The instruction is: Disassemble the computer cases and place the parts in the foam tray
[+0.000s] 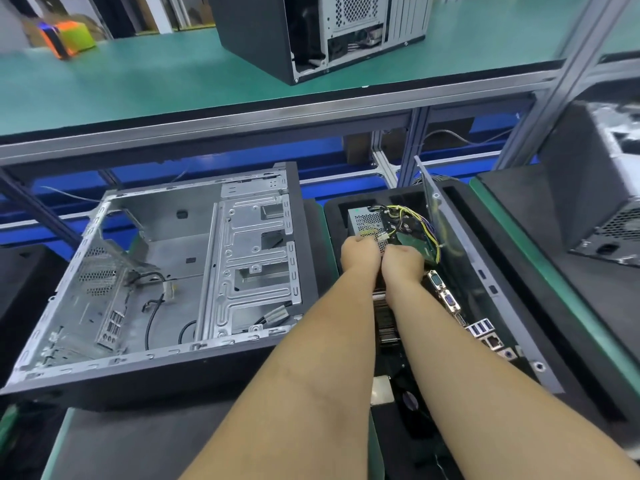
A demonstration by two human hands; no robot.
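An open, gutted computer case point(166, 278) lies on its side at the left, with loose black cables inside. To its right is the black foam tray point(460, 237). In the tray lie a grey power supply point(363, 221) with yellow and black wires point(408, 216), a hard drive point(419, 244) and a motherboard point(481, 327) with its ports facing right. A side panel point(446, 223) stands on edge along the tray's right. My left hand point(360, 254) and my right hand point(403, 263) are side by side, fingers curled down onto the power supply and its wires.
A second case point(311, 32) stands on the green upper shelf point(138, 84). Another case point(602, 202) sits at the right on black foam. An orange and green object point(65, 38) is at the far left of the shelf. Aluminium frame posts point(540, 98) rise behind the tray.
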